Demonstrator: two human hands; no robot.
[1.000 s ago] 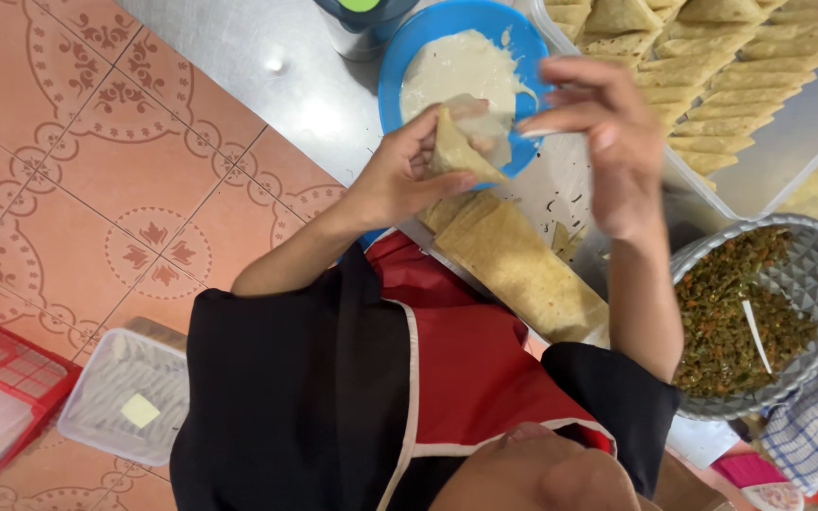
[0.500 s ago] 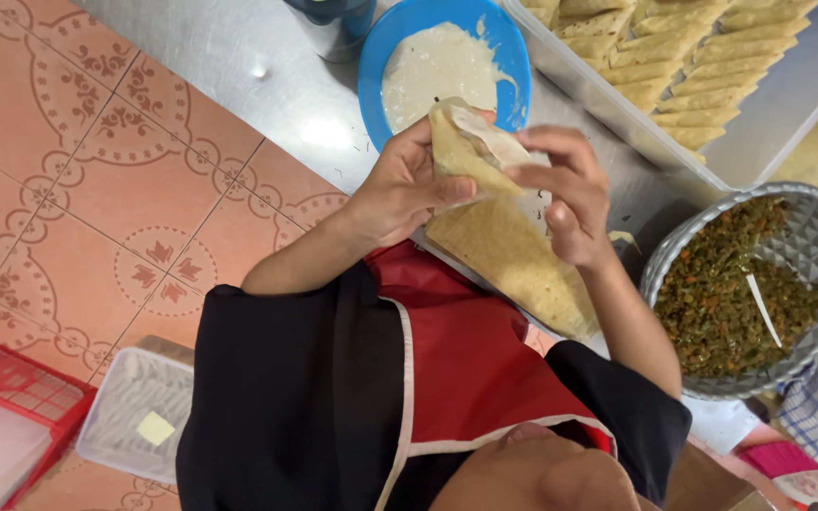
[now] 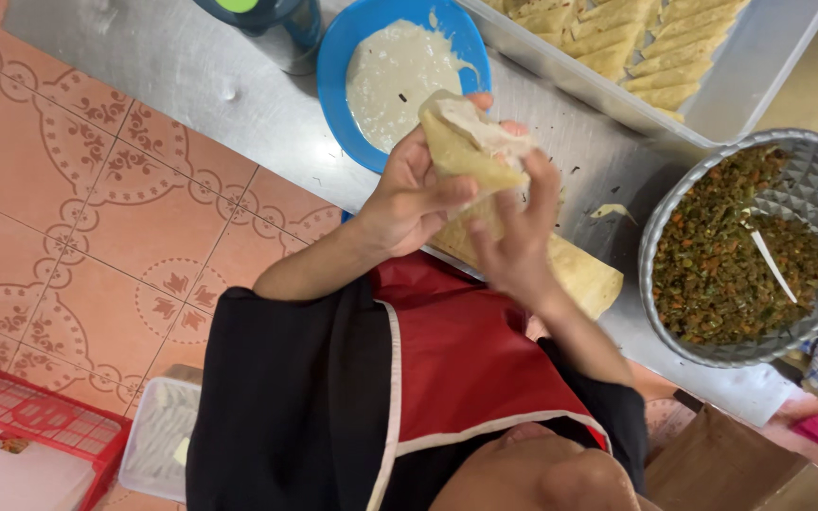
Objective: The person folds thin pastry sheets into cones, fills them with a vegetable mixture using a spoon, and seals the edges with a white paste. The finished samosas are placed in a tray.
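Note:
Both my hands hold one pale pastry wrapper [image 3: 466, 149] folded into a cone, raised above the steel table [image 3: 191, 71]. My left hand [image 3: 407, 201] grips it from the left, thumb across the front. My right hand [image 3: 515, 241] presses its fingers on the right side and the top flap, which is smeared with white paste. Just behind stands a blue bowl [image 3: 352, 43] of white paste. A stack of flat wrappers [image 3: 584, 274] lies on the table under my right hand.
A metal tray [image 3: 759, 57] of folded pastries sits at the back right. A grey bowl [image 3: 811, 166] of chopped filling with a white spoon stands to the right. A dark bottle [image 3: 272, 14] is at the back. A red basket [image 3: 40, 431] and white container [image 3: 158, 440] are on the tiled floor.
My right hand came back from over the blue bowl and now presses on the wrapper. The wrapper is raised and folded tighter, with paste on its flap.

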